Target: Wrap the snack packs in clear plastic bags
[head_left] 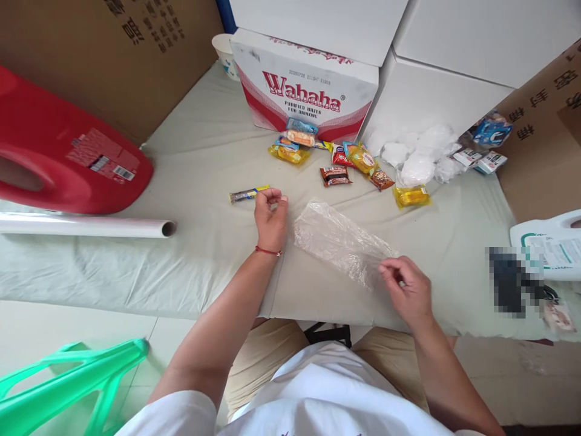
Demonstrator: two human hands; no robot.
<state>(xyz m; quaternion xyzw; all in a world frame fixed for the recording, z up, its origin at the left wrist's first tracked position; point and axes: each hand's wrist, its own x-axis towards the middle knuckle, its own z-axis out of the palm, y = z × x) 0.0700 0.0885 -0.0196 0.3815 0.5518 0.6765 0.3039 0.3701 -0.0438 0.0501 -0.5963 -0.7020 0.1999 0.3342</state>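
the clear plastic bag [338, 239] lies between the two hands on the surface [318, 297] — right of the left hand [271, 221] and left of the right hand [407, 292]. its long axis slants from far left to near right, so the near right end meets the right hand, while the far left end lies just beside the left hand, apart from it.

the right hand has thumb and finger pinched on the bag at that near right end. the left hand is curled, thumb close to the fingertips; whether it grips anything i cannot tell.

the snack bar [244, 194] is at the far left of the left hand — its right end meets the curled fingers in view, though contact is unclear. the bar runs nearly left to right, right end slightly farther. the left hand is the nearer one to it; the right hand is well apart. a brown packet [335, 176] lies beyond the bag.
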